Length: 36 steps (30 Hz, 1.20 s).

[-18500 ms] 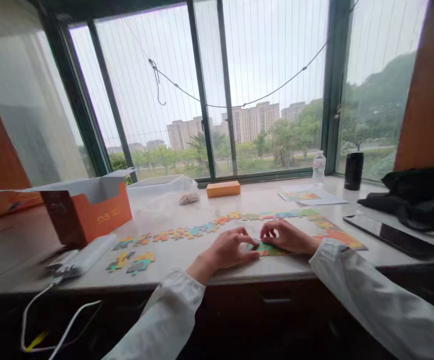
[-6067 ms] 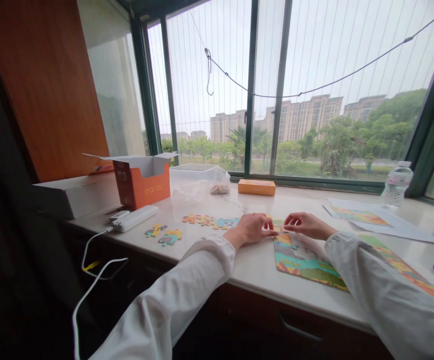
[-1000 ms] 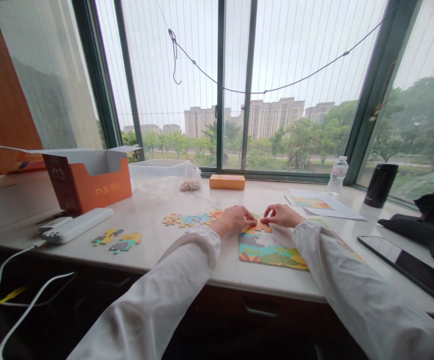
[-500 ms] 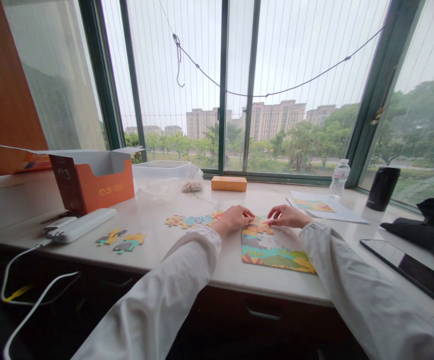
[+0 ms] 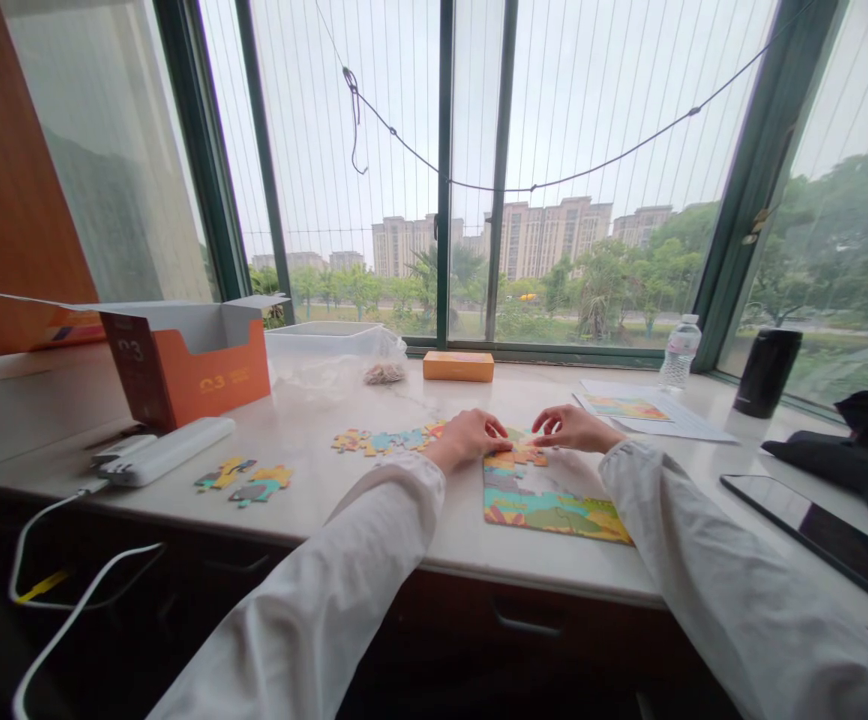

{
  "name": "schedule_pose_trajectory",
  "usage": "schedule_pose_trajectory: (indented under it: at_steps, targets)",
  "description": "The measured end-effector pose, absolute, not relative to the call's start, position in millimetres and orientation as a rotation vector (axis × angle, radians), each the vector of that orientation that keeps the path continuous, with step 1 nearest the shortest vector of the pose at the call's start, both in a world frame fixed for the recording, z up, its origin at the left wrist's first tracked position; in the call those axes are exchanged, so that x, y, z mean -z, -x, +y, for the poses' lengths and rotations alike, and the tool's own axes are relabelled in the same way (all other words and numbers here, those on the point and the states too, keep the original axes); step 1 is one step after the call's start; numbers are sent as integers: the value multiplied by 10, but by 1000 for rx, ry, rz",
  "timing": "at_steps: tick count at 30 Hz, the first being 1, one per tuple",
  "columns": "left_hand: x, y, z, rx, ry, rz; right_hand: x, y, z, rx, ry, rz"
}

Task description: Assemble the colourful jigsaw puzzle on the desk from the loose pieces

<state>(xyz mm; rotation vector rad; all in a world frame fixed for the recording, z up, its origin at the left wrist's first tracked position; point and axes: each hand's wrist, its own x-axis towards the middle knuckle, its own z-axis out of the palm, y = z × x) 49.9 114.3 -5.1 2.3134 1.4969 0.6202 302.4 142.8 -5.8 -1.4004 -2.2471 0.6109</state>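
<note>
A partly assembled jigsaw puzzle point(image 5: 554, 512) lies flat on the white tabletop, its colourful lower rows joined and a bare grey patch in the middle. At its upper left edge, my left hand point(image 5: 473, 438) has its fingers bent and pinched together on a puzzle piece. My right hand point(image 5: 573, 430) faces it from the other side, thumb and fingertips curled in at the same top part of the puzzle. The fingers partly cover the pieces there. Loose puzzle pieces point(image 5: 389, 441) are spread left of my left hand, and a few puzzle pieces point(image 5: 261, 486) lie farther left.
On the left stand an orange box point(image 5: 213, 365), a white power strip point(image 5: 171, 450) and a clear plastic bin point(image 5: 321, 340). A small orange box point(image 5: 458, 367) is by the window. To the right are printed sheets point(image 5: 629, 408), a water bottle point(image 5: 679, 355), a black tumbler point(image 5: 768, 374) and a tablet point(image 5: 816, 535).
My right hand's fingertips have shifted slightly left and lifted apart a little over the puzzle's top. The left hand stays nearly in place.
</note>
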Motion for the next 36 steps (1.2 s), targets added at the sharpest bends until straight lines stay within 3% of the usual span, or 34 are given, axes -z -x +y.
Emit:
schedule_pose_trajectory:
  at_steps: [6, 15, 20, 30, 36]
  targets:
    - [58, -500, 1155, -623, -2328, 1500, 18, -3048, 1414, -594, 1422, -2273]
    - [40, -502, 1128, -642, -2381, 1487, -60, -3051, 1300, -1012, 1282, -2351]
    - [12, -521, 1083, -659, -2407, 1503, -47, -3037, 1288, -1082, 1301, -2307]
    - [6, -528, 1063, -622, -2401, 1526, -67, -3003, 1243, -1079, 1267, -2317]
    - [-46, -518, 1010, -652, -2463, 1553, -79, -3004, 1290, -790, 1226, -2298]
